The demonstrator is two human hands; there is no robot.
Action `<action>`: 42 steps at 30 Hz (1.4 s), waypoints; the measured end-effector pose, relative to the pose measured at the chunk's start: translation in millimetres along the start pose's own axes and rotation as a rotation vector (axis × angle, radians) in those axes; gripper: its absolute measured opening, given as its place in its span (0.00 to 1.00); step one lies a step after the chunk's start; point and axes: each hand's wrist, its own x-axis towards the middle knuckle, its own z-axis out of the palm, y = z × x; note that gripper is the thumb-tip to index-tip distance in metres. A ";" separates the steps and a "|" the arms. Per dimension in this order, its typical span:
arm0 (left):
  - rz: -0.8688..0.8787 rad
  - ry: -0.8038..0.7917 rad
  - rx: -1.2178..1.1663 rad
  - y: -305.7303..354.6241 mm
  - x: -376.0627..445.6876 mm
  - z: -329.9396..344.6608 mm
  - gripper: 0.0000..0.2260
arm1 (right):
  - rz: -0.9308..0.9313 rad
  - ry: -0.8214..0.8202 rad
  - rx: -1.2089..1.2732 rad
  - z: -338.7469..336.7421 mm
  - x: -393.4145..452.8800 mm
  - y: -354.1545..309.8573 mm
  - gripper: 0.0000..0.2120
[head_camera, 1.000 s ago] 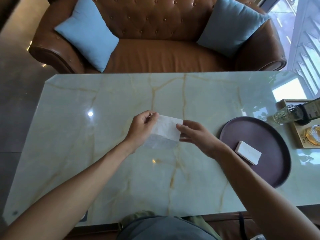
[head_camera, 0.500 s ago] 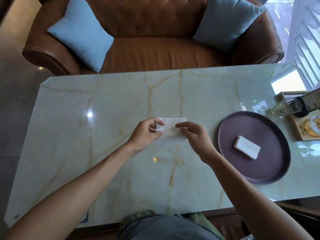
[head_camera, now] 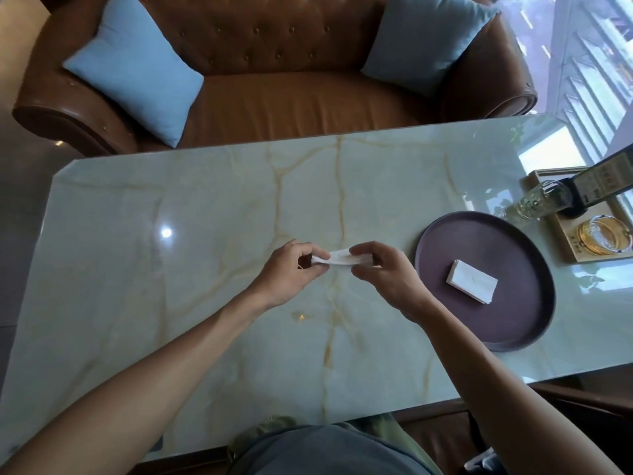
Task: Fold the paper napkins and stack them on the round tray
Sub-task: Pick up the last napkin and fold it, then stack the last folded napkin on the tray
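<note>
Above the pale green marble table (head_camera: 205, 269), the left hand (head_camera: 291, 272) and right hand (head_camera: 383, 275) each pinched an end of the narrow white paper napkin (head_camera: 342, 262), fingers clamped on it. A folded white napkin stack (head_camera: 472, 281) lay on the round dark purple tray (head_camera: 513, 320).

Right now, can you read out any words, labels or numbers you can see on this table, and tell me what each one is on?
Nothing can be quoted with confidence.
Dark bottle with a pale label, far right: printed characters, too blurred to read.
Light wooden tray under it: a small mark on the near rim, too small to read.
White paper napkin in the hands, folded white napkin stack, round dark purple tray: no text visible.
</note>
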 end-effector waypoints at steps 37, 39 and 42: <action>-0.047 -0.562 -0.115 101.3 122.7 193.2 0.07 | 0.349 -0.008 0.594 -177.4 -18.7 166.6 0.14; -0.093 -0.571 -0.148 106.2 133.7 213.3 0.08 | 0.356 0.032 0.677 -180.4 -16.3 177.3 0.09; -0.197 -0.503 -0.198 105.9 151.8 242.9 0.10 | 0.351 0.173 0.700 -192.0 -9.8 194.1 0.08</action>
